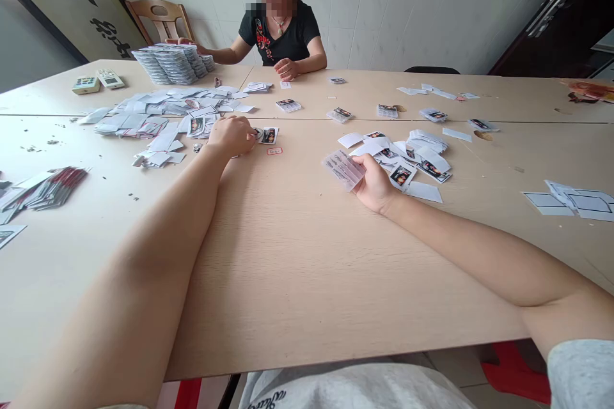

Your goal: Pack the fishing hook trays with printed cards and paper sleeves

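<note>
My right hand (373, 185) grips a clear plastic card sleeve (343, 170) with lines of print, thumb on top, held just above the table. Beside it lies a loose heap of white slips and photo cards (401, 172). My left hand (233, 136) is stretched forward to the table, its fingers curled at the near end of a small photo card (270, 135). What its fingertips pinch, if anything, is hidden by the hand. Below that card is a small red-framed label (274, 151). A broad pile of white slips (163, 105) spreads just left of my left hand.
Across the table (307, 255) sits a person in black (283, 32), one hand by a tall stack of packed bundles (170, 64). Two small devices (98, 81) lie far left. Small card stacks (339, 115) stand in rows. More cards lie left (52, 188) and right (575, 200).
</note>
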Demonstrator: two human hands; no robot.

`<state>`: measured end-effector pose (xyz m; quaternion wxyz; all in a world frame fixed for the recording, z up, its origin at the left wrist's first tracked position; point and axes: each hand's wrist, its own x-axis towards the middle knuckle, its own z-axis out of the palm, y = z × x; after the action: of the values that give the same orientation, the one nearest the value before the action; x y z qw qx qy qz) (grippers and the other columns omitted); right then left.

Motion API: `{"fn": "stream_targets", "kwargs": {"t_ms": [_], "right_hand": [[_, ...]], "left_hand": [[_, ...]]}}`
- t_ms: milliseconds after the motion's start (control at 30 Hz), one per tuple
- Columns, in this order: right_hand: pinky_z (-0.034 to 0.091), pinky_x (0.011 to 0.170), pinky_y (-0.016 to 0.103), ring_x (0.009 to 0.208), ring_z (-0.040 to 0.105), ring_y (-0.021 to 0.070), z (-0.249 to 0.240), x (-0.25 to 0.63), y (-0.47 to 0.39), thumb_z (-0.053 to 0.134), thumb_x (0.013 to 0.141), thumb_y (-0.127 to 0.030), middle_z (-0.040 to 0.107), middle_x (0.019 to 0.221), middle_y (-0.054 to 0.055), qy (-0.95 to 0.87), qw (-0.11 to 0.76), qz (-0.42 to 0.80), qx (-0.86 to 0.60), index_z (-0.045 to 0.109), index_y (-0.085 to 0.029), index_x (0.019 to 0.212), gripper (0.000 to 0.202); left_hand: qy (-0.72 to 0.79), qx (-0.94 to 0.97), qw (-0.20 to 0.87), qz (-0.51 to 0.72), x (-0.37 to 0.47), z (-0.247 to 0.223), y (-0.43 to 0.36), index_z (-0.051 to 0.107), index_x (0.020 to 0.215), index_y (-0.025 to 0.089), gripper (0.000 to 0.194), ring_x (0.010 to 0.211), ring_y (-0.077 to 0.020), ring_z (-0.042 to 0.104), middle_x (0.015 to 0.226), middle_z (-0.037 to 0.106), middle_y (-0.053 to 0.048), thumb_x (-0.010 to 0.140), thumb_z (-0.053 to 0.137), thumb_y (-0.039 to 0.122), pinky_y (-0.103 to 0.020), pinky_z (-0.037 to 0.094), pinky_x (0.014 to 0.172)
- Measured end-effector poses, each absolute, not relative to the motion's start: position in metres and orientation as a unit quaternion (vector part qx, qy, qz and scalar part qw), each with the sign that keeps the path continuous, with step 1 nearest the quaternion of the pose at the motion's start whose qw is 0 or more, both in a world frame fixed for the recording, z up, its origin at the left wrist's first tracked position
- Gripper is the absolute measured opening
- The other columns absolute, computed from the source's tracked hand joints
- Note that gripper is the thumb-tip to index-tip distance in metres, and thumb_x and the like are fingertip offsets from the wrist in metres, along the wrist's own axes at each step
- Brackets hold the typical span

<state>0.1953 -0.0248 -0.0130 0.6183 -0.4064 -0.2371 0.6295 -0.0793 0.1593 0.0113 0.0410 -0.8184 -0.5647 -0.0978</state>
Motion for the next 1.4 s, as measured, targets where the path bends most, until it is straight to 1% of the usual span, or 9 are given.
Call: {"fn": "stream_targets", "kwargs": {"t_ms": [167, 300, 500, 700, 767, 900, 1067, 1267, 1400], "right_hand": [[0.043, 0.051, 0.020, 0.061, 0.056, 0.0106, -0.013, 0.194, -0.026, 0.053, 0.074, -0.024, 0.064, 0.067, -0.003, -0.235, 0.620, 0.627, -0.409, 0.059, -0.019, 0.073, 0.008], [0.040, 0.047, 0.020, 0.058, 0.053, 0.0107, -0.012, 0.196, -0.026, 0.052, 0.073, -0.024, 0.062, 0.066, -0.002, -0.241, 0.616, 0.632, -0.404, 0.057, -0.019, 0.073, 0.007], [0.036, 0.045, 0.023, 0.047, 0.045, 0.0100, -0.010, 0.201, -0.022, 0.047, 0.071, -0.023, 0.057, 0.060, -0.002, -0.253, 0.607, 0.659, -0.365, 0.051, -0.019, 0.068, 0.006], [0.035, 0.044, 0.024, 0.046, 0.044, 0.0105, -0.011, 0.204, -0.022, 0.045, 0.072, -0.021, 0.060, 0.064, 0.000, -0.259, 0.621, 0.656, -0.343, 0.054, -0.019, 0.074, 0.009], [0.036, 0.045, 0.024, 0.047, 0.046, 0.0110, -0.011, 0.203, -0.023, 0.045, 0.072, -0.021, 0.058, 0.062, -0.001, -0.255, 0.618, 0.656, -0.349, 0.054, -0.019, 0.073, 0.009], [0.036, 0.044, 0.023, 0.047, 0.047, 0.0109, -0.010, 0.201, -0.024, 0.044, 0.073, -0.021, 0.056, 0.058, -0.002, -0.248, 0.614, 0.663, -0.349, 0.053, -0.018, 0.069, 0.010], [0.036, 0.044, 0.023, 0.046, 0.046, 0.0101, -0.008, 0.199, -0.023, 0.044, 0.073, -0.020, 0.058, 0.061, -0.002, -0.238, 0.623, 0.661, -0.344, 0.052, -0.018, 0.069, 0.009], [0.036, 0.043, 0.023, 0.047, 0.046, 0.0103, -0.010, 0.200, -0.022, 0.045, 0.073, -0.021, 0.057, 0.060, -0.002, -0.237, 0.622, 0.663, -0.343, 0.052, -0.018, 0.071, 0.008], [0.037, 0.043, 0.023, 0.048, 0.046, 0.0100, -0.009, 0.200, -0.022, 0.046, 0.074, -0.020, 0.059, 0.062, -0.002, -0.229, 0.626, 0.662, -0.342, 0.053, -0.017, 0.071, 0.008]], "left_hand": [[-0.574, -0.793, 0.107, -0.171, -0.076, 0.019, 0.149, 0.068, 0.093, 0.019, 0.034, 0.091, -0.0227, 0.059, 0.099, 0.067, -0.006, 0.078, 0.038, 0.024, -0.031, 0.042, 0.076], [-0.559, -0.794, 0.094, -0.223, -0.070, 0.029, 0.145, 0.065, 0.100, 0.013, 0.035, 0.079, -0.0175, 0.058, 0.089, 0.067, -0.007, 0.080, 0.039, 0.025, -0.029, 0.043, 0.074], [-0.436, -0.898, -0.002, -0.059, -0.018, 0.049, 0.118, 0.066, 0.069, 0.019, 0.029, 0.068, -0.0141, 0.055, 0.069, 0.063, 0.000, 0.072, 0.059, 0.047, -0.026, 0.038, 0.066], [-0.299, -0.932, -0.172, 0.111, 0.027, 0.051, 0.045, 0.064, 0.083, 0.022, 0.030, 0.074, -0.0145, 0.056, 0.089, 0.065, -0.002, 0.075, 0.054, 0.048, -0.025, 0.036, 0.062], [-0.298, -0.927, -0.180, 0.138, 0.027, 0.045, 0.031, 0.062, 0.083, 0.020, 0.034, 0.075, -0.0158, 0.055, 0.093, 0.064, -0.005, 0.078, 0.048, 0.052, -0.026, 0.036, 0.062], [-0.341, -0.923, -0.149, 0.093, 0.020, 0.030, 0.025, 0.054, 0.074, 0.019, 0.040, 0.069, -0.0170, 0.052, 0.081, 0.061, -0.006, 0.077, 0.048, 0.058, -0.027, 0.034, 0.059], [-0.377, -0.920, -0.105, -0.007, 0.012, 0.013, 0.028, 0.045, 0.064, 0.019, 0.035, 0.059, -0.0152, 0.046, 0.065, 0.055, -0.003, 0.080, 0.047, 0.051, -0.027, 0.029, 0.052], [-0.404, -0.895, -0.154, -0.110, 0.005, 0.003, 0.031, 0.055, 0.090, 0.021, 0.027, 0.064, -0.0144, 0.053, 0.073, 0.060, 0.000, 0.077, 0.057, 0.044, -0.025, 0.036, 0.055], [-0.376, -0.904, -0.148, -0.142, 0.003, -0.001, 0.032, 0.062, 0.085, 0.020, 0.024, 0.070, -0.0141, 0.056, 0.084, 0.062, -0.003, 0.079, 0.056, 0.042, -0.026, 0.041, 0.063]]}}
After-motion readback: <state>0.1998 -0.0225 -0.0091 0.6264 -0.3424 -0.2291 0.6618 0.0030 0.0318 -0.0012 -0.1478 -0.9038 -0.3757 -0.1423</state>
